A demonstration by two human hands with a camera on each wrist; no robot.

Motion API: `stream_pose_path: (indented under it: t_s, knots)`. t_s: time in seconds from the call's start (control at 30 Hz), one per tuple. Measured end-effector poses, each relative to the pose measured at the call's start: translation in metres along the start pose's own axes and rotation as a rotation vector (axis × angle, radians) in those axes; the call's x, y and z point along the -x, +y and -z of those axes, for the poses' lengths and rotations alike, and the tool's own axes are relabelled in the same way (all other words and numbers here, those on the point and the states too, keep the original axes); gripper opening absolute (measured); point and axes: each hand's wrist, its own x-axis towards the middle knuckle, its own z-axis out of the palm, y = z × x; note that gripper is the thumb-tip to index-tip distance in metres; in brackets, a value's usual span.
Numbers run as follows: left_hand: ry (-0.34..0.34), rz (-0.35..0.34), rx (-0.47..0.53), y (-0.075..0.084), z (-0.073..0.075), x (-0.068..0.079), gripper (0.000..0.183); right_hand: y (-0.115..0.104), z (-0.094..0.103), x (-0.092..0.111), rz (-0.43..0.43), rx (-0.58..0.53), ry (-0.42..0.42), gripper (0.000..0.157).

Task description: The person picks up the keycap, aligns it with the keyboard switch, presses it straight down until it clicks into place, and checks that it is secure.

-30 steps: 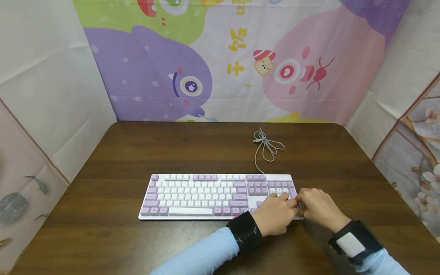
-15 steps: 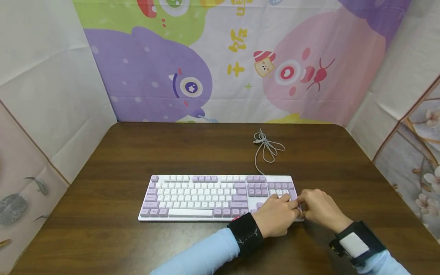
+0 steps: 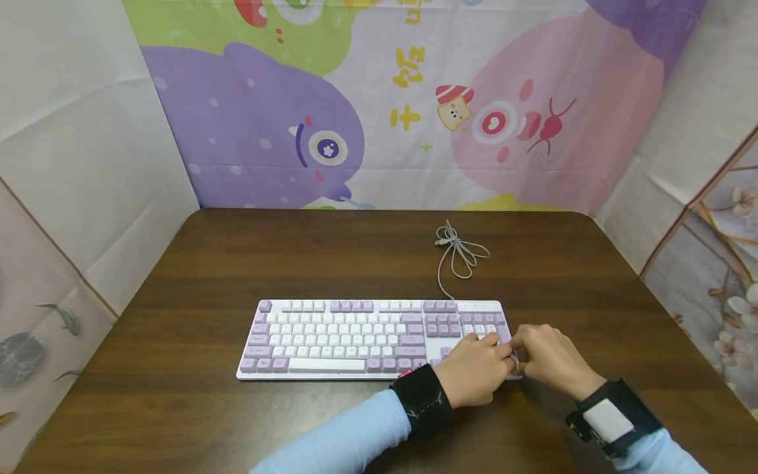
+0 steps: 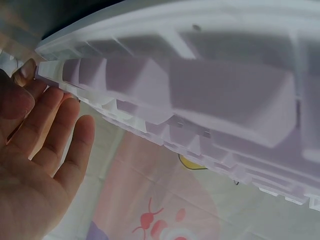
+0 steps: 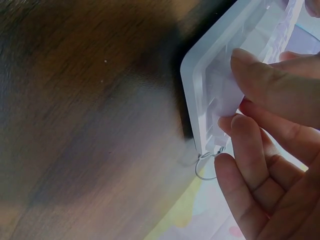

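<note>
A white and lavender keyboard (image 3: 438,343) lies on the wooden table. Both hands meet over its right end, at the number pad. My left hand (image 3: 474,370) reaches across from the front; in the left wrist view its fingers are lightly bent, fingertips right at the keys at the far end. From the right comes my right hand (image 3: 551,359). In the right wrist view its thumb and a finger pinch a tall lavender keycap (image 5: 220,92) at the keyboard's right edge. The left hand hides part of the number pad in the head view.
Behind the keyboard a bundled grey cable (image 3: 458,253) runs to its back edge. The brown table (image 3: 148,395) extends around it, with a cartoon-print cloth (image 3: 403,171) hanging at the far edge and pale panels at both sides.
</note>
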Motion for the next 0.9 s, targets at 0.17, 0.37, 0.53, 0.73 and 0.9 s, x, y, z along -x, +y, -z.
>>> stream_pose_path:
  t_s: [0.17,0.37,0.53,0.73,0.9]
  knots:
    - [0.002,-0.001,-0.008,-0.0015,0.0012,0.0004,0.032,-0.0018,0.0014,-0.0011,0.0,0.009,0.003,0.02]
    - [0.023,-0.001,-0.014,-0.0032,0.0014,0.0017,0.031,-0.0013,0.0002,-0.0022,0.002,0.014,0.004,0.018]
    - [0.041,-0.011,-0.015,-0.0025,0.0003,0.005,0.032,0.0035,-0.0052,0.003,-0.049,-0.039,-0.038,0.016]
    - [0.034,-0.008,-0.017,-0.0011,-0.0017,0.0052,0.033,0.003,-0.0064,0.0059,-0.05,-0.058,-0.047,0.014]
    - [0.058,-0.006,-0.034,0.0029,-0.0074,0.0048,0.031,0.003,-0.0074,0.0065,-0.077,-0.065,-0.073,0.014]
